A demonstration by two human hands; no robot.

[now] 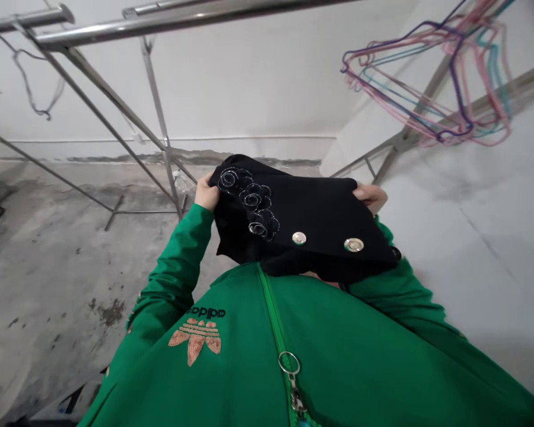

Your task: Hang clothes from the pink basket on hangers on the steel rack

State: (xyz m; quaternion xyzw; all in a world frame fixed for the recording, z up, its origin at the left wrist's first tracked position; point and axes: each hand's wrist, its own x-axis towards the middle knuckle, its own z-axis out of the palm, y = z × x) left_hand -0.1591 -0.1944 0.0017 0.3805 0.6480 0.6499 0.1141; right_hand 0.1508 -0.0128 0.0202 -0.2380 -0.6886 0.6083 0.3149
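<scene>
Between my two hands a folded black garment (311, 207) is held up in front of my chest. Three dark rosettes with sparkling edges (251, 198) run down its left part, and two gold-coloured buttons (353, 245) sit near its lower edge. My left hand (207, 193) is closed on the garment's upper left corner, its fingertips hidden behind the cloth. At the upper right corner my right hand (372, 197) grips the cloth, thumb in front and the other fingers partly hidden. The garment's lower edge hangs close to my green jacket (240, 332).
Metal clothes rails (160, 26) cross the top left, their legs standing on the grey concrete floor (71, 261). Purple, pink and teal hangers (454, 89) hang at the upper right. A dark hanger (42, 110) hangs at the left. A white wall (258, 89) stands behind.
</scene>
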